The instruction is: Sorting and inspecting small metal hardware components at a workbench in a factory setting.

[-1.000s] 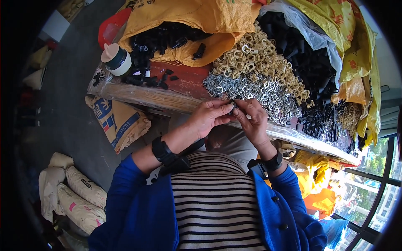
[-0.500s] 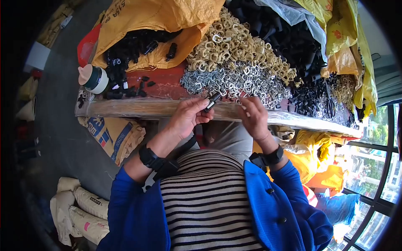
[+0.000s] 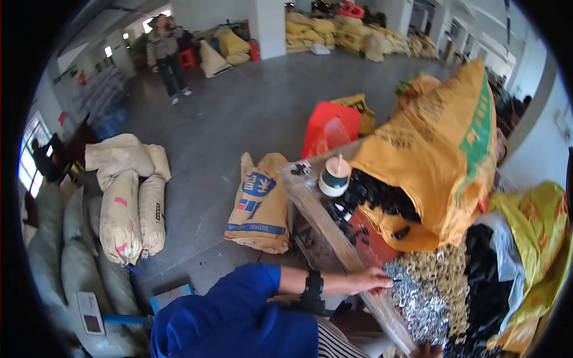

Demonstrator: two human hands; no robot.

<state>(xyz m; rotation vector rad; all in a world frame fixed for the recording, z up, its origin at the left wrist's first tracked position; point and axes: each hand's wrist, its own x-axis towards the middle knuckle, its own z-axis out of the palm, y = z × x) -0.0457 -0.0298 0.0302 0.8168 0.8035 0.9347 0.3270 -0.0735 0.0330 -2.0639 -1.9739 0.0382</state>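
Observation:
My left hand (image 3: 371, 280) reaches over the table's wrapped front edge, thumb and fingers pinched on a small black plastic part (image 3: 396, 279). Right below it lies a heap of silvery metal clips (image 3: 421, 298). Beside that spreads a pile of cream-coloured plastic clips (image 3: 444, 271). My right hand (image 3: 427, 351) shows only in part at the lower edge, near the metal clips; its fingers are not clear. Loose black parts (image 3: 358, 234) lie on the red tabletop (image 3: 379, 253).
An orange woven sack (image 3: 427, 149) spills black parts onto the table. A lidded cup (image 3: 334, 178) stands at the table corner. Filled sacks (image 3: 258, 206) and pale bags (image 3: 122, 209) rest on the floor. A person (image 3: 164, 56) stands far off at the left.
The view has swung far to the left, showing the hall and floor. My left hand keeps the black part; my right hand is now mostly cut off by the lower edge.

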